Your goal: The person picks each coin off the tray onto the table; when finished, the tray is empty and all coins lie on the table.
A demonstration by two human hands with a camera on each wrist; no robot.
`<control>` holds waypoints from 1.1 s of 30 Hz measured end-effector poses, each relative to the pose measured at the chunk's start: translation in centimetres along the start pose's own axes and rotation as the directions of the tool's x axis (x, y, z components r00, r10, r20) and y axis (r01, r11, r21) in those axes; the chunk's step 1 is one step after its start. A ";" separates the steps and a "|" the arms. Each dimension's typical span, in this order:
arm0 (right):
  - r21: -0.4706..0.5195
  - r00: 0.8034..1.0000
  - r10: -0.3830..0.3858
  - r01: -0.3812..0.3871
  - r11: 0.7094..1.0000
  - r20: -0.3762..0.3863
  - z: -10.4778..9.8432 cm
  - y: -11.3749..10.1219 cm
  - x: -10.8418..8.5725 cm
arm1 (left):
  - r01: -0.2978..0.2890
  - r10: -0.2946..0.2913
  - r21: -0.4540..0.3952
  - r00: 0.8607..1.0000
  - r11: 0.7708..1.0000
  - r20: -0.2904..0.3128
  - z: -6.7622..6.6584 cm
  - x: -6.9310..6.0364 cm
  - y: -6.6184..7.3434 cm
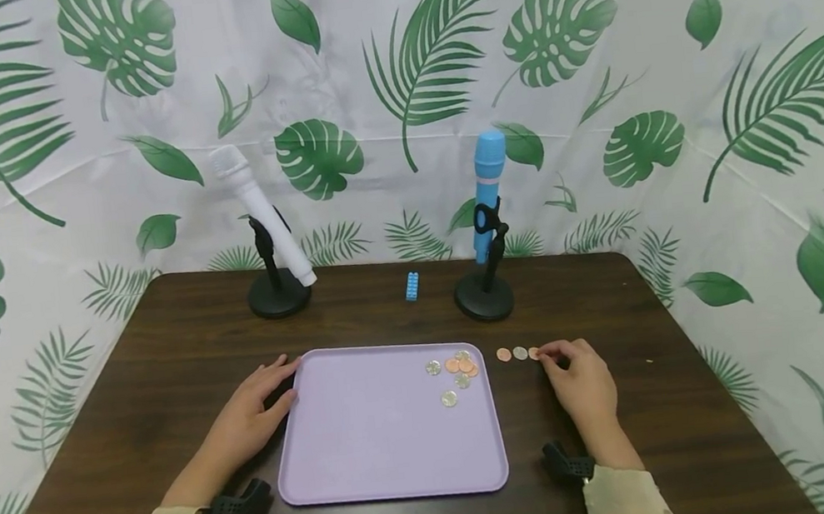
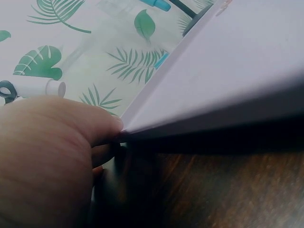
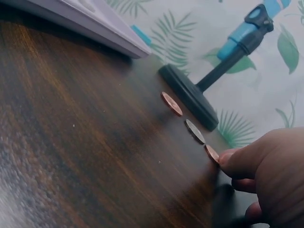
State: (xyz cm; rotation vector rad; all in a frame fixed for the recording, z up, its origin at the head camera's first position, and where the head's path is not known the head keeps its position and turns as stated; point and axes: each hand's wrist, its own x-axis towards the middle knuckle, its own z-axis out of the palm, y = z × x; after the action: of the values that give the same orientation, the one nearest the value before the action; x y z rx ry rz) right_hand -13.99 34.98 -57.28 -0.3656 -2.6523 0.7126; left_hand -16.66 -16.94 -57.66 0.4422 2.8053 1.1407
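On the dark table, right of a lilac tray [image 1: 379,445], three coins lie in a short row. A copper coin [image 1: 503,354] is at the left, a silver coin [image 1: 519,353] sits in the middle, and another copper coin [image 3: 212,153] is at the right end. My right hand [image 1: 583,380] pinches that last coin at its edge, thumb and fingertips close to the tabletop. Several copper and silver coins [image 1: 462,381] lie in the tray's upper right part, some overlapping. My left hand [image 1: 253,409] rests at the tray's upper left corner, fingers extended and touching the rim.
Behind the tray stand a white microphone [image 1: 259,202] on a black stand and a blue microphone [image 1: 485,178] on another. A small blue block-like piece [image 1: 412,286] lies between them. A leaf-patterned cloth [image 1: 331,64] hangs at the table's far edge.
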 end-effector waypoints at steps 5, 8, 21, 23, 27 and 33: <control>0.055 0.999 -0.007 0.009 0.998 -0.033 0.1 -0.1 0.0 | -0.003 0.003 -0.004 1.000 1.000 0.002 0.0 -0.1 0.1; 0.211 0.999 -0.019 0.028 0.977 -0.041 0.5 -0.6 -0.1 | -0.001 0.001 -0.007 1.000 1.000 0.006 0.1 -0.1 0.1; 0.421 0.905 -0.326 0.192 0.886 0.274 2.4 -4.8 -2.9 | -0.005 0.005 -0.007 1.000 1.000 0.001 -0.1 0.1 0.3; 0.358 0.901 -0.312 0.196 0.913 0.302 2.3 -5.1 -3.1 | -0.006 0.006 -0.010 1.000 1.000 0.004 -0.2 0.1 0.4; 0.270 0.890 -0.322 0.239 0.933 0.322 2.3 -5.4 -3.2 | -0.008 0.008 -0.010 1.000 1.000 -0.003 -0.2 0.2 0.5; 0.252 0.876 -0.325 0.244 0.936 0.357 2.2 -5.7 -3.2 | -0.008 0.008 -0.003 1.000 1.000 -0.006 -0.1 0.2 0.2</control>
State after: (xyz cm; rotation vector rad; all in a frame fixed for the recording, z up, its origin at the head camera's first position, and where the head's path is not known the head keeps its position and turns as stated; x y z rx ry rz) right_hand -12.89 28.21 -56.95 0.2548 -2.8727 1.0314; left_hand -16.84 -16.84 -57.42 0.4513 2.8085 1.1499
